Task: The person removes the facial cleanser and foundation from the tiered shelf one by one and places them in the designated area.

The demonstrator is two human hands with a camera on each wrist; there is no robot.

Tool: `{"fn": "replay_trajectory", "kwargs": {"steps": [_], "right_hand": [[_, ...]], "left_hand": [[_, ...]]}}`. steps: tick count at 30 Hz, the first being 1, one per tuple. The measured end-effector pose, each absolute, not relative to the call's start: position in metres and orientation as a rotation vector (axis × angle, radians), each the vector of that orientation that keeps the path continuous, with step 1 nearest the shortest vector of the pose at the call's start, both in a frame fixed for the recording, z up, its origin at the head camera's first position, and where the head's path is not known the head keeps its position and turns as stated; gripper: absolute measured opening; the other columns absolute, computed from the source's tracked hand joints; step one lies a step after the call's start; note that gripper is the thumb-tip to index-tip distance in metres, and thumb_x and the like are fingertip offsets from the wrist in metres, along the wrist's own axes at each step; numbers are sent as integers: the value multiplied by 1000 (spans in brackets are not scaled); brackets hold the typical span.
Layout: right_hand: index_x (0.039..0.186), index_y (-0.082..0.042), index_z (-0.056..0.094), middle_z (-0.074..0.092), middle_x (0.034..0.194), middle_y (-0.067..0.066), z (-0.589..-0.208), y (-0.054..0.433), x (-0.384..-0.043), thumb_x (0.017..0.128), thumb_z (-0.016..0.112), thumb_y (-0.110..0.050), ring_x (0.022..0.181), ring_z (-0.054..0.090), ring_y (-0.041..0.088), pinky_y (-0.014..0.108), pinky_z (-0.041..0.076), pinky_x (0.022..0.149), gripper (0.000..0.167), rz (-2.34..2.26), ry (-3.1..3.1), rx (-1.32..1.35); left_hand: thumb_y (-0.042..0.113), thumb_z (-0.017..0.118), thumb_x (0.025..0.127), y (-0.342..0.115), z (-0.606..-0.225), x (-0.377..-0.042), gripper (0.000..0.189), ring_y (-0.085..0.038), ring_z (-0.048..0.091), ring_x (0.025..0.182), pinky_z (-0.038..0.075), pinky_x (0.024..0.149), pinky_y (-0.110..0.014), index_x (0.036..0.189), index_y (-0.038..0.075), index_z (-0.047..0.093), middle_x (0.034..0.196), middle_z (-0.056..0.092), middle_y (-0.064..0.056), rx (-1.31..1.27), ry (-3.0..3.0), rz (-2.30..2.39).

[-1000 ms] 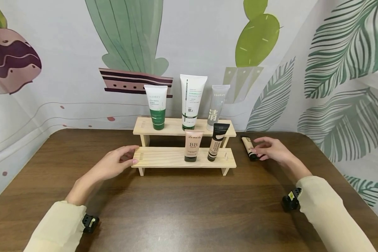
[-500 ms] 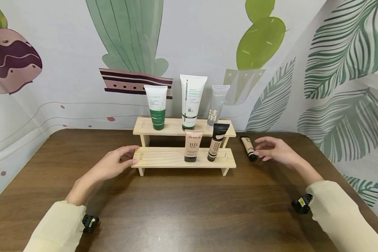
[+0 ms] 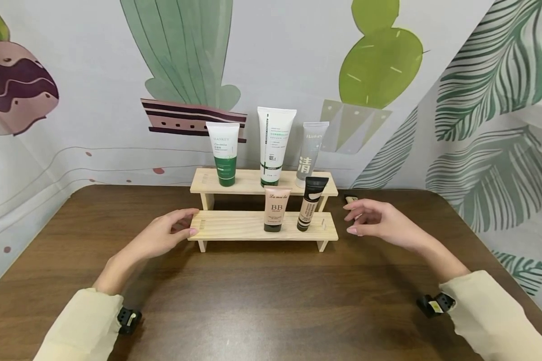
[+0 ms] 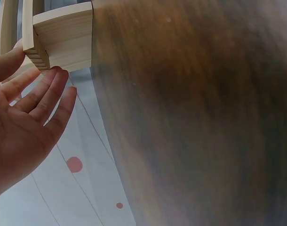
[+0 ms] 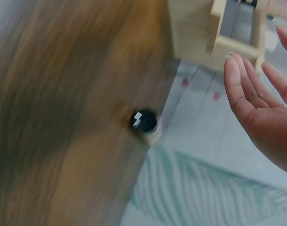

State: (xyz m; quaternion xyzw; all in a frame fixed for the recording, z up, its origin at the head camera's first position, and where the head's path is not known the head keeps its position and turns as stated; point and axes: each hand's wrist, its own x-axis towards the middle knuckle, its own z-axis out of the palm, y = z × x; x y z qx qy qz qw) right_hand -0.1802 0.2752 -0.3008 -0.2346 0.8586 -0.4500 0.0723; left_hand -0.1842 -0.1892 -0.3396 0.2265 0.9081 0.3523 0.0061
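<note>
My left hand (image 3: 162, 233) grips the left end of the lower step of a two-tier wooden stand (image 3: 230, 225), thumb at the front edge and fingers behind. In the left wrist view the wooden end (image 4: 63, 35) shows beside the fingertips. On the right, my right hand (image 3: 386, 223) hovers with loosely bent fingers and holds nothing, its fingertips a little right of the lower step. Beyond it a small beige tube (image 3: 351, 199) lies on the table, mostly hidden by the hand; its black cap (image 5: 144, 121) shows blurred in the right wrist view.
On the upper step stand a green-and-white tube (image 3: 224, 155), a tall white tube (image 3: 275, 145) and a grey tube (image 3: 310, 153). The lower step carries a pink BB tube (image 3: 277, 208) and a black-and-beige tube (image 3: 311, 203). A patterned cloth (image 3: 289, 60) hangs behind the brown table (image 3: 271, 301).
My right hand has let go of the small beige tube, drawn back slightly, then moved left in front of it toward the stand. The left hand and the stand stay put.
</note>
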Motion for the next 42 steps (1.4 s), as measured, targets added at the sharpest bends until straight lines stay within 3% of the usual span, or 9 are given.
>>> {"fn": "replay_trajectory", "kwargs": {"steps": [13, 20, 29, 42], "right_hand": [[121, 7, 49, 59, 107, 24, -297, 222, -156, 78, 70, 1, 96, 59, 31, 36, 49, 81, 48, -1474, 2466, -952], [123, 3, 50, 59, 109, 21, -304, 191, -148, 77, 72, -3, 101, 58, 29, 35, 49, 82, 51, -1584, 2460, -845], [121, 7, 48, 58, 110, 24, -314, 157, -147, 75, 71, 5, 100, 57, 36, 39, 49, 83, 51, -1747, 2491, -775], [121, 5, 46, 56, 113, 23, -327, 133, -149, 75, 69, 8, 102, 56, 35, 36, 48, 84, 52, -1842, 2563, -609]], "left_hand": [[13, 60, 89, -189, -339, -185, 43, -30, 57, 94, 48, 77, -41, 125, -7, 47, 105, 59, -18, 713, 2839, 1106], [12, 60, 89, -190, -340, -185, 43, -30, 57, 94, 48, 77, -41, 125, -7, 47, 105, 59, -18, 703, 2844, 1094], [12, 60, 89, -191, -340, -185, 43, -30, 57, 94, 48, 77, -41, 125, -7, 47, 105, 59, -18, 706, 2848, 1094], [10, 60, 88, -190, -339, -185, 43, -30, 57, 94, 48, 77, -41, 125, -8, 47, 105, 59, -19, 718, 2837, 1111]]}}
